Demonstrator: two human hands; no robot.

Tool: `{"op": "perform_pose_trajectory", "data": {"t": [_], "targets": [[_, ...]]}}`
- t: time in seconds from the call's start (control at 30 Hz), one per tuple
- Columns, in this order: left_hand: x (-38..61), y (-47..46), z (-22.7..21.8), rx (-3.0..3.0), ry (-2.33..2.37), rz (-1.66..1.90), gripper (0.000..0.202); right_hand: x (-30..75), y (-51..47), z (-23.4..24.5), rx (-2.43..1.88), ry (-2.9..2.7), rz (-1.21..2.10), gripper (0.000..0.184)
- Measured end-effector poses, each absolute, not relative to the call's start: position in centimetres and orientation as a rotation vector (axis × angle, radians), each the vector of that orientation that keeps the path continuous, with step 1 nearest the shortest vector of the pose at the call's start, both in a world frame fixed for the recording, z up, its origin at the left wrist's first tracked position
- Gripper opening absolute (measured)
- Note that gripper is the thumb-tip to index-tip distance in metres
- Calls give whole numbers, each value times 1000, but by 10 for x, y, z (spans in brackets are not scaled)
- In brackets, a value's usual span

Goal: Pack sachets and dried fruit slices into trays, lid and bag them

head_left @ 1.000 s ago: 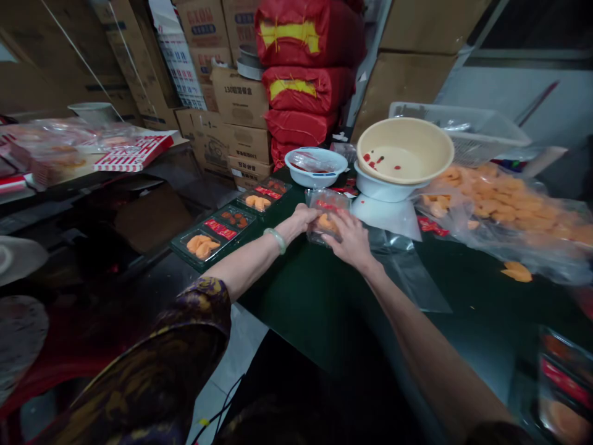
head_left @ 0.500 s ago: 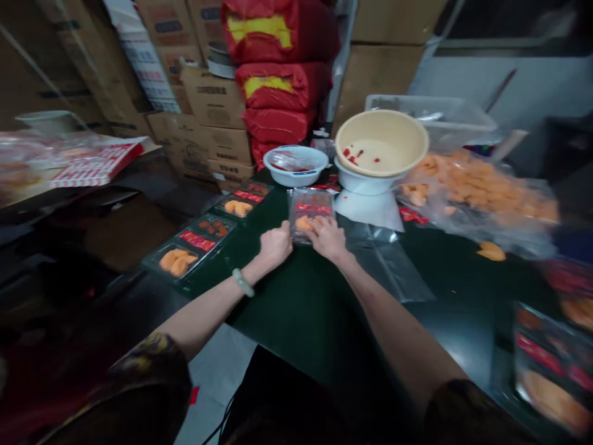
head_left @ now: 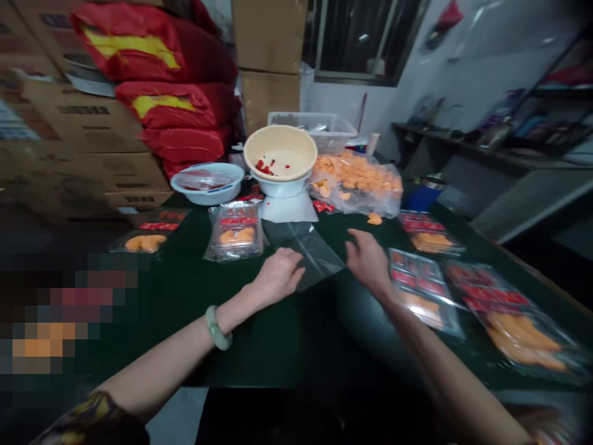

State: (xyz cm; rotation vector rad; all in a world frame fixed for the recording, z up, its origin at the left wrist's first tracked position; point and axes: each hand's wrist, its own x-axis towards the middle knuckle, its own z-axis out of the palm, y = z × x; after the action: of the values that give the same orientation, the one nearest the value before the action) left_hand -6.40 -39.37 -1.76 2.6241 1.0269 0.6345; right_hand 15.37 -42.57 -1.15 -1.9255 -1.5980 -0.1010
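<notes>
My left hand, its wrist in a pale green bangle, is over the left edge of a flat clear plastic bag on the dark green table. Its fingers are loosely bent, the thumb apart, with nothing visible in them. On the bag's other side my right hand hangs with fingers spread and empty. To the left of the bag lies a wrapped tray with orange pieces, a red label strip and dark red compartments. A similar tray sits farther left.
Several packed trays lie on the right. Behind are a light blue basin, a cream basin, a big bag of orange pieces and one loose orange piece. Red sacks and cardboard boxes stack up at the back left.
My view has turned right. Both hands have let go of the wrapped tray, which stays on the table, and moved right to the flat clear bag.
</notes>
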Motion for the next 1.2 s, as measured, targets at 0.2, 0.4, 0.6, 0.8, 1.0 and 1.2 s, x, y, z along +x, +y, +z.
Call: {"op": "perform_pose_trajectory", "data": {"t": [0.2, 0.4, 0.6, 0.8, 1.0, 1.2], "targets": [[57, -424, -28, 2220, 715, 606, 24, 256, -534, -14, -2670, -1212, -33, 30], [166, -428, -47, 1739, 1009, 472, 18, 279, -536, -44, -2266, -746, 389, 7], [160, -447, -52, 1418, 1094, 494, 36, 286, -546, -43, -1809, -597, 901, 20], [99, -454, -44, 1709, 942, 522, 32, 261, -566, -39, -1472, -351, 1222, 17], [30, -405, -43, 2871, 1260, 134, 32, 252, -601, -43, -1372, -283, 1294, 38], [26, -384, -57, 2998, 967, -76, 17, 223, -621, -33, -1319, -362, 1492, 41]]}}
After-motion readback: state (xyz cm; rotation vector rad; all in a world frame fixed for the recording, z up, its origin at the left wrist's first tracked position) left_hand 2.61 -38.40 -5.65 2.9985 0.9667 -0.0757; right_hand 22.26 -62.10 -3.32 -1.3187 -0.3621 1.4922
